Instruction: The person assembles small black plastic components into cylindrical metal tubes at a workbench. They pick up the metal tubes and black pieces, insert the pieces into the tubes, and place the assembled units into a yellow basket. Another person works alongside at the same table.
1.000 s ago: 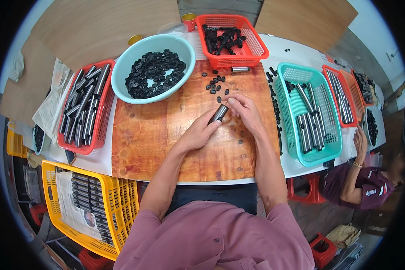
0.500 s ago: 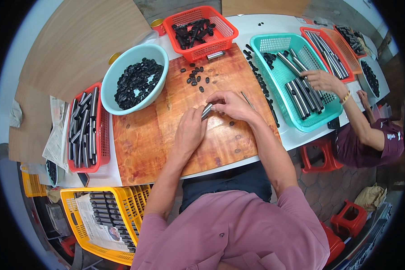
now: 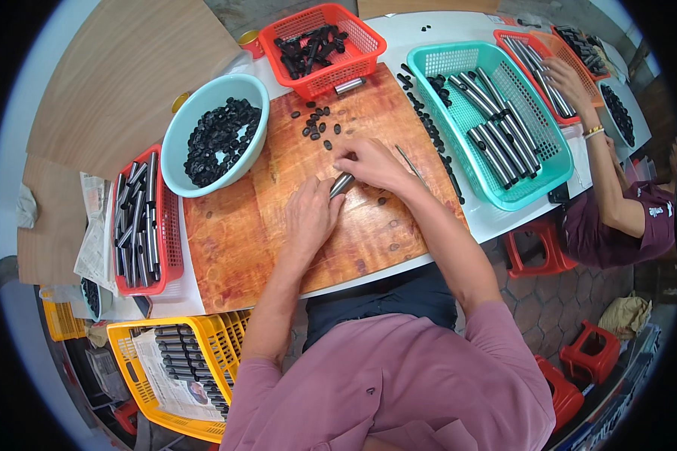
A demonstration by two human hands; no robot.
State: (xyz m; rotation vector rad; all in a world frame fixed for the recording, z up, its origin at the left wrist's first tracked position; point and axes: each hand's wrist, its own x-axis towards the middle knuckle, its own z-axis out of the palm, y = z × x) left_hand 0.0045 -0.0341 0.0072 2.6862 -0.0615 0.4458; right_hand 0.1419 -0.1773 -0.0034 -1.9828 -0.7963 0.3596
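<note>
Seemingly mid-batch, the left hand (image 3: 308, 218) and right hand (image 3: 368, 161) together gripped one metal tube (image 3: 341, 184); loose black caps (image 3: 320, 129) lay near the surface's far edge.

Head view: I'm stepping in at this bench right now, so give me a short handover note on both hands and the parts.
Left hand grips a metal tube on the wooden board. Right hand pinches at the tube's upper end.
Loose black caps lie just beyond the hands; more fill the teal bowl.
Tubes lie in the red tray at left and the teal basket at right.
Whether this tube is capped is hidden; many tubes remain in the red tray.
</note>
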